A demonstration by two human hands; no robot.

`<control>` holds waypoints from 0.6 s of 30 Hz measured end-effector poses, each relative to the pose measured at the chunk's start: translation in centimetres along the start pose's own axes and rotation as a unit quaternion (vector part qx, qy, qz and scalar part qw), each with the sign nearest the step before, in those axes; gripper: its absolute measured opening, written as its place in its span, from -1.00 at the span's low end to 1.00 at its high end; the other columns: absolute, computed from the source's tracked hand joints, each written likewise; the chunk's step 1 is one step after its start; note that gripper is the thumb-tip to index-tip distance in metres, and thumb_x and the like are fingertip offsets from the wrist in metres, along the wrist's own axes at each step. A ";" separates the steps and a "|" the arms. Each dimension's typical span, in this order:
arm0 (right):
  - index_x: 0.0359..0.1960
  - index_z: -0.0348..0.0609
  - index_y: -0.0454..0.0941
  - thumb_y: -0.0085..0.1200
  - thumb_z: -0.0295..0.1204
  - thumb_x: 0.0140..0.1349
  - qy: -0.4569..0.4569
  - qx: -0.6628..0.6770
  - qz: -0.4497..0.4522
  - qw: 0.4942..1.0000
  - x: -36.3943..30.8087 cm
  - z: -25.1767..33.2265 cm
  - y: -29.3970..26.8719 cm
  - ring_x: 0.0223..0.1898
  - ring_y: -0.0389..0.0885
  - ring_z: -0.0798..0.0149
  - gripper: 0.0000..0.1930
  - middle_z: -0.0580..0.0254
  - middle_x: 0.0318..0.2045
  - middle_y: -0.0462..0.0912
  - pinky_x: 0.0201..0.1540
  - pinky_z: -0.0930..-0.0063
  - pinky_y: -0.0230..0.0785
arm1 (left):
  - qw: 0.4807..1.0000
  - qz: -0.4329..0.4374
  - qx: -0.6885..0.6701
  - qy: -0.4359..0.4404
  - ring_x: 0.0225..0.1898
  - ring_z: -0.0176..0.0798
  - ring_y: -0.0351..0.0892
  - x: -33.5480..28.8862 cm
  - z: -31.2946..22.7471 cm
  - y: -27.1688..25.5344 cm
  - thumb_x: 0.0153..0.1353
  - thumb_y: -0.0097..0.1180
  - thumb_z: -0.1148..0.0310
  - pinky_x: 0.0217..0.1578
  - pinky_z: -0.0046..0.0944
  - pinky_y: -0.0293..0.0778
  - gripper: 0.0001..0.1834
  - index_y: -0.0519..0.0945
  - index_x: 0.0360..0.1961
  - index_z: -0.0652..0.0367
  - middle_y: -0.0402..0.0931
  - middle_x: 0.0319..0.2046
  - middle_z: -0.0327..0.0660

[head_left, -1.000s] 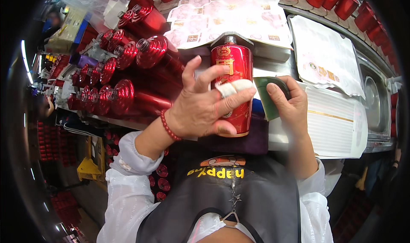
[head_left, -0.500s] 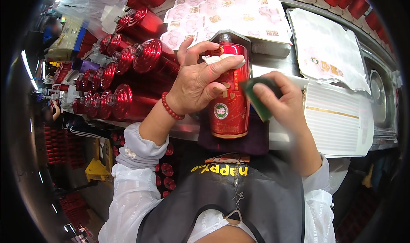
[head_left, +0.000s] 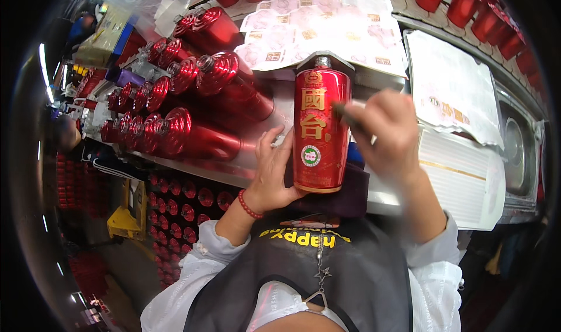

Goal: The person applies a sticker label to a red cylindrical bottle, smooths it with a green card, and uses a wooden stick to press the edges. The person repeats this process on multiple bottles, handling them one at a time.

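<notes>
A glossy red bottle [head_left: 320,162] with gold characters and a round white-and-green sticker lies face up before me, neck pointing away. My left hand [head_left: 270,171] grips it at the lower left, fingers along its side and thumb by the base. A bit of white cloth [head_left: 279,140] shows between those fingers. On the other side, my right hand [head_left: 390,134], smeared by motion, is closed on a dark green flat scraper [head_left: 346,115] at the bottle's upper right edge. Beneath the bottle's base end is a dark purple cloth pad [head_left: 350,195].
Several red bottles [head_left: 204,136] lie or stand close at my left. Label sheets [head_left: 327,28] spread beyond the bottle, with a second stack [head_left: 453,81] and a white striped sheet [head_left: 456,177] at right. More red bottles [head_left: 461,5] line the far side.
My left hand has come off the bottle's face, with the cloth, down to its lower left side. The gold characters now show. My right hand has risen slightly, tilting the scraper edge-on.
</notes>
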State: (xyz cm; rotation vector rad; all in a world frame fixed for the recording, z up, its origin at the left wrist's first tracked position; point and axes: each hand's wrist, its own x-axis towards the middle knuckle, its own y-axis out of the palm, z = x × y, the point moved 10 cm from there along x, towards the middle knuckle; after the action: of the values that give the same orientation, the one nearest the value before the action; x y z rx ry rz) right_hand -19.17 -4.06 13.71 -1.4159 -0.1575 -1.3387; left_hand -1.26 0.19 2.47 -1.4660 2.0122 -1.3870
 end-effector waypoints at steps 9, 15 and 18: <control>-0.32 -0.13 0.63 0.33 -0.43 0.03 0.038 0.068 -0.033 0.996 2.7 -2.3 0.9 -0.40 0.55 0.13 -0.81 0.19 -0.48 0.50 -0.31 0.24 0.38 | 0.996 -0.079 0.034 -0.002 0.39 0.15 0.15 0.4 -1.4 -1.7 0.01 0.37 -0.34 0.39 0.31 -0.14 0.26 0.17 0.49 0.40 0.59 0.03 0.05; -0.21 -0.06 0.68 0.35 -0.52 -0.07 -0.008 0.264 0.166 0.950 -0.8 4.5 1.7 -0.32 0.54 0.19 -0.69 0.26 -0.43 0.44 -0.27 0.27 0.32 | 0.995 -0.076 0.057 -0.001 0.39 0.13 0.14 0.6 -1.5 -2.0 -0.02 0.40 -0.31 0.37 0.30 -0.13 0.28 0.16 0.50 0.40 0.63 -0.09 0.00; -0.15 -0.11 0.72 0.39 -0.60 -0.07 0.087 -0.010 0.010 0.996 -1.3 -0.8 0.0 -0.30 0.55 0.12 -0.64 0.21 -0.35 0.56 -0.24 0.27 0.39 | 0.990 -0.094 0.103 0.011 0.38 0.12 0.16 1.1 -3.2 -3.2 -0.05 0.43 -0.28 0.37 0.29 -0.14 0.29 0.16 0.50 0.39 0.64 -0.11 -0.02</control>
State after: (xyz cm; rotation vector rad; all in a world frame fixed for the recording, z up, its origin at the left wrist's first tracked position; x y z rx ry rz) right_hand -20.15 -3.93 12.51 -1.3074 -0.0136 -1.4426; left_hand -2.11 0.84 6.98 -1.5846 1.7178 -1.6384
